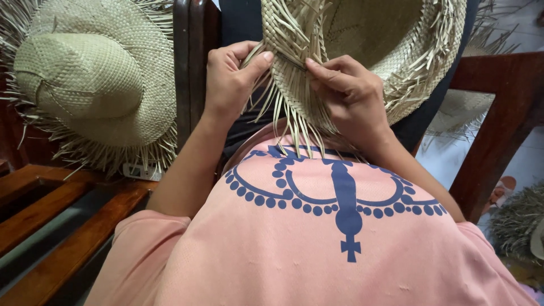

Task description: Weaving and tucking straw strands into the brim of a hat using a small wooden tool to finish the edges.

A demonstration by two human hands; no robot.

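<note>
A home hat-weaving spot: straw hats (96, 85), wooden bench (51, 209), loose straw (518, 221)

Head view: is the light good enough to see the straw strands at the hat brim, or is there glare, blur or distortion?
Head view: soft, even light, no glare; the loose strands of the unfinished straw hat are crisp between the left hand and right hand; shadow darkens the wooden bench at lower left; wide-angle bending shows at the edges; the finished straw hat stays sharp.
</note>
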